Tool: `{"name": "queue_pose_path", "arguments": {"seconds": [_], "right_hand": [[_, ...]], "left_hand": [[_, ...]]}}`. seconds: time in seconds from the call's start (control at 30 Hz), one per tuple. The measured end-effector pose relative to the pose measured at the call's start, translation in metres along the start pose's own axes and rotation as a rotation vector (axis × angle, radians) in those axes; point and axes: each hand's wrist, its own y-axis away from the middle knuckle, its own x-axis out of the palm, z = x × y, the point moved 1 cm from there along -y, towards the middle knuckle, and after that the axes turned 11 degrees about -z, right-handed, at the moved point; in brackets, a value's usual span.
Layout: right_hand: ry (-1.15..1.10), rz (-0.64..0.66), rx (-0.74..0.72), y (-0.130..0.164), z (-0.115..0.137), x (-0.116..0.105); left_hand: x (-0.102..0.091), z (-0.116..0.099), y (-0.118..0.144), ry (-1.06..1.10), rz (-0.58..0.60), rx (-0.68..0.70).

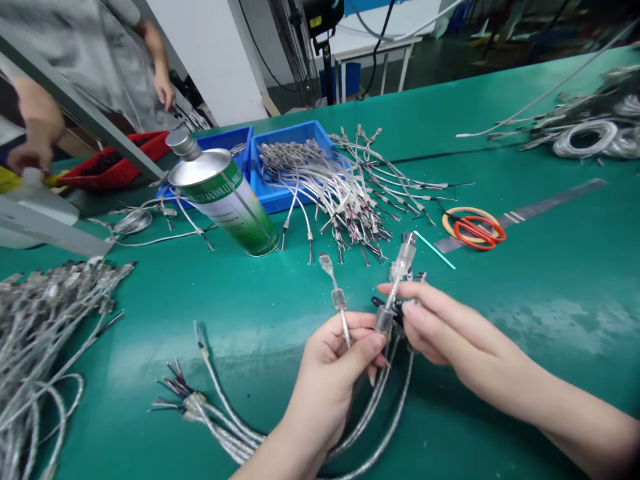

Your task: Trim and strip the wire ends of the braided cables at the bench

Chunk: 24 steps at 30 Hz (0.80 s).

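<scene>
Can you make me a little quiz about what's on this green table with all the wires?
1. True or false: the metal can stands upright on the green table.
2. What lies just right of the cable pile in the middle? A) scissors B) a hammer C) a cup
3. Which of the hands pinches the cable with the clear plug that sticks up highest?

Key
1. False: in this view it leans over to the left.
2. A: the scissors have red and yellow handles.
3. Both: the left hand and the right hand each have fingers on it, near its lower clear piece.
</scene>
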Motion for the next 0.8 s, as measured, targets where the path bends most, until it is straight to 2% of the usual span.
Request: {"name": "queue_pose_path", "arguments": {"seconds": [0.1,0.17,0.27,0.37,0.47,0.53,0.63,0.7,0.8], "right_hand": [[0.088,0.156,-0.065,0.006,-0.001,0.008],[0.118,0.198,-0.120,0.006,-0.001,0.010],[0.196,0.119,-0.198,0.000,-0.002,0.007],[0.205,0.012,-0.195,-0.001,-0.001,0.003],[0.167,0.106,-0.178,0.001,0.000,0.004],[0.219,0.159,-0.199,0.001,0.000,0.004],[0.302,0.053,-0.243,-0.004,0.001,-0.001],[0.256,0.009,-0.211,-0.005,0.003,-0.005],[0.191,0.139,-0.151,-0.003,0.004,-0.004]], "left_hand": [[-0.002,0.002,-0.001,0.004,0.014,0.043],[-0.003,0.003,-0.001,0.002,0.019,0.073],[-0.001,0.004,0.000,-0.023,0.024,0.072],[0.000,0.004,0.002,-0.053,0.032,0.057],[0.001,0.003,0.003,-0.034,0.002,0.082],[0.001,0.003,0.004,-0.044,-0.009,0.109],[0.002,0.001,0.004,-0.102,0.038,0.089],[0.002,0.001,0.004,-0.126,0.071,0.064],[0.003,0.002,0.003,-0.135,0.038,0.098]]}}
